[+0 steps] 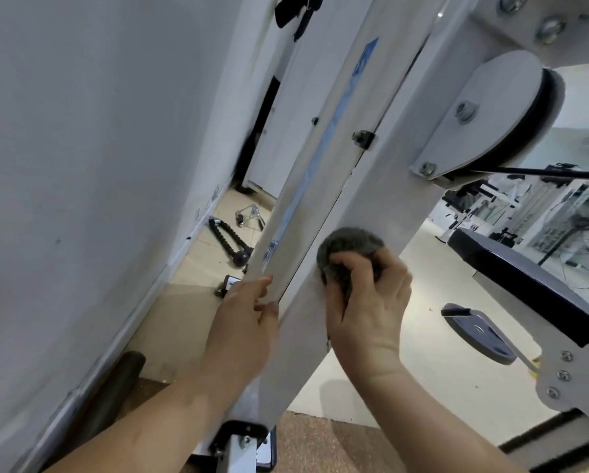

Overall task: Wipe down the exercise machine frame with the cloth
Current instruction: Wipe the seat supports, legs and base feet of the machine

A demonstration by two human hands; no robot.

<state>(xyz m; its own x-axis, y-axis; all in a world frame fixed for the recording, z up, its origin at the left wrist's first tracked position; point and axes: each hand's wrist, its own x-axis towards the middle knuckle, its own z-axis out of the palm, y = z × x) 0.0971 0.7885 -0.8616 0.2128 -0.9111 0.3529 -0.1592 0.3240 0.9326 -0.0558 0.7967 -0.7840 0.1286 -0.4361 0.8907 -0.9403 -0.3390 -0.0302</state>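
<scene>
Now, right hand [368,302]: fingers curled into a bunched grey cloth [349,242], pressing the wad against the front face of the white frame upright [371,196].
Cloth: sits on the upright's lower half, partly under the fingers, with its rounded top showing above them.
Cloth handling: looks soft, light and easily squashed. It will likely mould to flat faces and edges. A balled grip as shown suits scrubbing, while opening it out would cover more of the face per pass.
Left hand [245,322]: fingers hooked round the edge of the blue-striped panel [306,192] that lies just beside the upright on its left, at the dark seam between the two. It appears to steady the person rather than to wipe.
Frame handling: painted metal, rigid and fixed, probably smooth and a little slick. It needs no lifting, only firm pressure along its length.
Above the cloth on the upright: a bolted bracket and a large pulley [484,114] with a black cable [542,172] running off to the right. These are spots where a cloth could snag.
Left of the upright: a rope handle [228,240] lies on the floor [183,302] by the pale wall [81,165].
Progress, as a judgement: mid-wipe on the lower section. Much of the upright above the cloth is not yet reached.
</scene>
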